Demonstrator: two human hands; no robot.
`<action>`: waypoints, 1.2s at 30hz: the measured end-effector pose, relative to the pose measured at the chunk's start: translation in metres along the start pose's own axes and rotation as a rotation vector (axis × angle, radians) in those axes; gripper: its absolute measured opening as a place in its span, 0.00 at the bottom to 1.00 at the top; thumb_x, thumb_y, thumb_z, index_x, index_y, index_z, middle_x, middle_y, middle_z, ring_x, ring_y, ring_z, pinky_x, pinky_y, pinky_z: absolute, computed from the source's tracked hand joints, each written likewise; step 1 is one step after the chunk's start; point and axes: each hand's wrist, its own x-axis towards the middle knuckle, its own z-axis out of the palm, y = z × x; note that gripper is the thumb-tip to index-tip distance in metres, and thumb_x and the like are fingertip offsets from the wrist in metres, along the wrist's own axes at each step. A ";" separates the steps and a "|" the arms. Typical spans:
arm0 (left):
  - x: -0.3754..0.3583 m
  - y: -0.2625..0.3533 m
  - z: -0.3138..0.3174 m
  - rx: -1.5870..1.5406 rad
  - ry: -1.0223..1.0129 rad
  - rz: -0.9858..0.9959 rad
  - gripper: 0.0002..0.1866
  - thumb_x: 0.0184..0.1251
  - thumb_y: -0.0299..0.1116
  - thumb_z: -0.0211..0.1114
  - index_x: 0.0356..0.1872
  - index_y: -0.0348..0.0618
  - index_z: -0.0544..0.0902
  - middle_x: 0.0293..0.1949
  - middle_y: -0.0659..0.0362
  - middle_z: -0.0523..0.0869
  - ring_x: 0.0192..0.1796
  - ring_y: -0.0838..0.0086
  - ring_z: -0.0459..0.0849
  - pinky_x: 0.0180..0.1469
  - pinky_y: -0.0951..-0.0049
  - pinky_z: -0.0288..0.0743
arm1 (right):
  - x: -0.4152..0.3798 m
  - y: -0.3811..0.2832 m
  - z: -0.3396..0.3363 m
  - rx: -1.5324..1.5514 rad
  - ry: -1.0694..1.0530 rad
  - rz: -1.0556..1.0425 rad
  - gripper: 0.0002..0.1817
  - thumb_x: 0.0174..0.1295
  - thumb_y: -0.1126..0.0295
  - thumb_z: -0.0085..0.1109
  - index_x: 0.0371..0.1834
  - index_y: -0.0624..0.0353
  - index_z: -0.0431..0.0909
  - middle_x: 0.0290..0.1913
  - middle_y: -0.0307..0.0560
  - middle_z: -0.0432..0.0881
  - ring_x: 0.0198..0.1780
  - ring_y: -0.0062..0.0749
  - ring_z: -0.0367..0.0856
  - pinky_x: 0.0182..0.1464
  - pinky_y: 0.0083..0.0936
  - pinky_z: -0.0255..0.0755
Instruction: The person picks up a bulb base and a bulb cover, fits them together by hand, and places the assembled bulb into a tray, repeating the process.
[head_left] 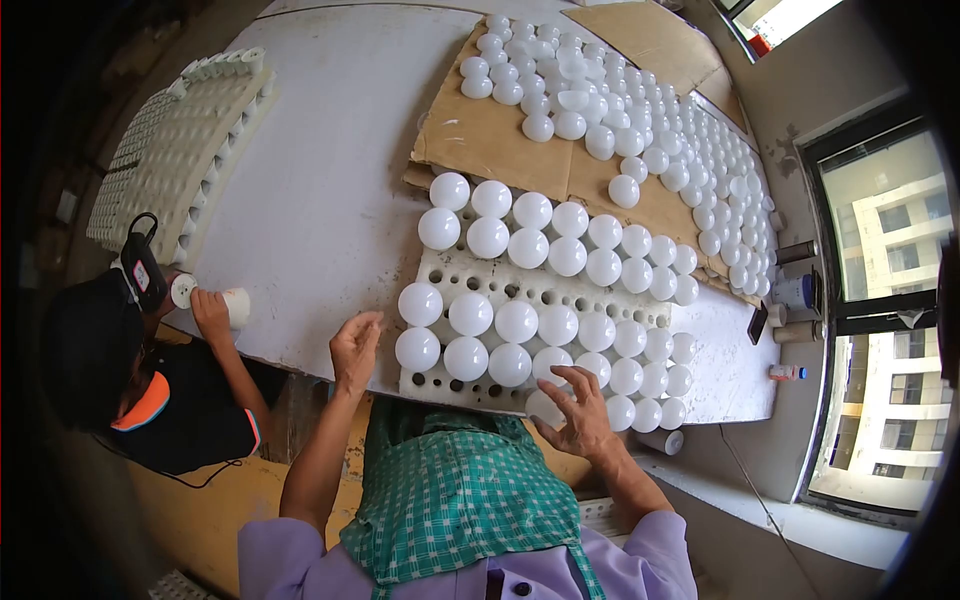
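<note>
My right hand (pixel 582 418) is at the front row of a pale holed tray (pixel 480 392). Its thumb and fingers curve around a white globe (pixel 544 406), which looks like a bulb cover. More glossy white globes (pixel 515 322) sit in rows on this tray. My left hand (pixel 357 350) hovers by the table's front edge, left of the tray, fingers loosely stretched and nothing visible in them. Behind is a second holed tray (pixel 490 272) with two rows of globes (pixel 528 247).
Many loose white globes (pixel 600 140) lie on cardboard (pixel 450 130) at the back. To the left, a person (pixel 180 400) holds a white cylindrical part (pixel 237 307) beside a tray stack (pixel 170 150). A small bottle (pixel 787 373) stands by the window at right.
</note>
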 end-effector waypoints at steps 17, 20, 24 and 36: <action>-0.038 -0.059 0.019 0.434 -0.072 -0.230 0.20 0.62 0.42 0.62 0.49 0.39 0.83 0.47 0.48 0.85 0.51 0.59 0.84 0.54 0.67 0.75 | 0.240 0.282 -0.037 -0.214 0.121 0.520 0.40 0.44 0.61 0.72 0.62 0.58 0.67 0.58 0.61 0.73 0.56 0.55 0.75 0.56 0.43 0.72; -0.043 -0.044 0.017 0.370 -0.043 -0.315 0.21 0.61 0.43 0.62 0.50 0.40 0.83 0.47 0.48 0.86 0.50 0.61 0.84 0.54 0.68 0.75 | 0.259 0.254 -0.033 -0.225 0.078 0.458 0.39 0.43 0.61 0.72 0.61 0.58 0.67 0.57 0.61 0.75 0.56 0.56 0.76 0.56 0.43 0.72; -0.042 -0.043 0.012 0.347 -0.060 -0.359 0.21 0.60 0.43 0.61 0.50 0.40 0.83 0.46 0.48 0.86 0.49 0.63 0.85 0.53 0.69 0.76 | 0.271 0.242 -0.029 -0.058 0.056 0.366 0.39 0.43 0.65 0.71 0.61 0.62 0.66 0.56 0.63 0.76 0.55 0.57 0.77 0.54 0.43 0.72; -0.022 -0.060 -0.027 0.343 0.149 -0.101 0.17 0.62 0.31 0.61 0.51 0.38 0.81 0.46 0.50 0.86 0.49 0.66 0.85 0.51 0.70 0.77 | 0.143 0.150 -0.045 1.466 0.315 0.258 0.42 0.59 0.58 0.63 0.72 0.57 0.52 0.62 0.58 0.69 0.53 0.38 0.77 0.42 0.27 0.82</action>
